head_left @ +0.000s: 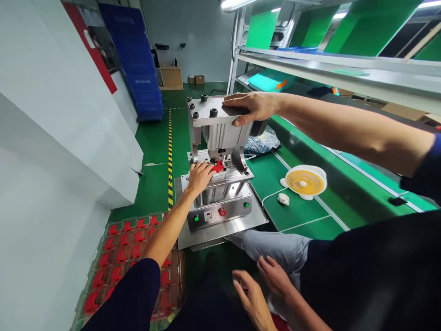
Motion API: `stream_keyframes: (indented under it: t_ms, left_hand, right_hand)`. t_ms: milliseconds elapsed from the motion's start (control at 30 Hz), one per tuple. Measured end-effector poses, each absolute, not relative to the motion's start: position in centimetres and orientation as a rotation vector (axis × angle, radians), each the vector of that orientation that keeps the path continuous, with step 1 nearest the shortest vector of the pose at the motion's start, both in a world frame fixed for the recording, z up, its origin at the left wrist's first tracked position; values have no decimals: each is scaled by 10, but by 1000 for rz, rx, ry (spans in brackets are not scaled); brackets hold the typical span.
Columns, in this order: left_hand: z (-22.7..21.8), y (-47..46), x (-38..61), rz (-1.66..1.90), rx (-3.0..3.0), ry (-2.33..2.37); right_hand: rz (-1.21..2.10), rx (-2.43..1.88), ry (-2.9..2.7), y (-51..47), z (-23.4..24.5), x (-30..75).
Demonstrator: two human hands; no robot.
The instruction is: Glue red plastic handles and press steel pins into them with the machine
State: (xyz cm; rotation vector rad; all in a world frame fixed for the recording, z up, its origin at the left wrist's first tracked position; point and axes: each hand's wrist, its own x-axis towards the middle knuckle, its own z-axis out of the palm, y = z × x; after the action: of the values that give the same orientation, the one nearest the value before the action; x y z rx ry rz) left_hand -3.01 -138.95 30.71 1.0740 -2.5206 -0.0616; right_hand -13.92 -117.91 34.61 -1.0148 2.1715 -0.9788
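Note:
A small metal bench press (220,202) stands on the green mat. My left hand (199,177) reaches into its fixture, fingers closed around a red plastic part (218,166) seated under the press head. My right hand (253,106) lies across the grey top plate (206,112) of the press, fingers over the top and thumb hooked on the front edge. Below my left arm, a clear tray (117,257) holds several rows of the same red parts.
Another person's two hands (262,289) hover near a grey-trousered knee at the bottom centre. A small yellow fan (305,181) and white cable sit right of the press. A conveyor, a metal shelf rack (344,64) and stacked blue crates (138,59) surround the bench.

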Motion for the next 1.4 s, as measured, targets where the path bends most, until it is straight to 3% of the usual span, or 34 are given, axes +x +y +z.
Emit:
stream_keyframes:
  t_ms: [100,167,300,500,900,1400]
  left_hand:
    - [302,-1393,-31,-81,1053,-2512]
    - [298,-1395,-32,-91,1048,-2511]
    - [295,-1396,-32,-94,1042,-2513]
    - [298,-1395,-33,-85,1025,-2490]
    - [296,-1394,-33,26,945,-2413]
    - [296,-1396,-33,26,889,-2417]
  right_hand:
    - [-1073,-1278,2024,-1137,271,-131]
    - [-1147,-1547,1947,-1149,256,-143]
    - [-1155,-1859,2046,-1238,281,-185]
    - [-788,-1997,2161,-1324,311,-216]
    - [-661,-2201,1993,-1345,323,-229]
    - [-744,-2258,1841,-1350,317,-234]
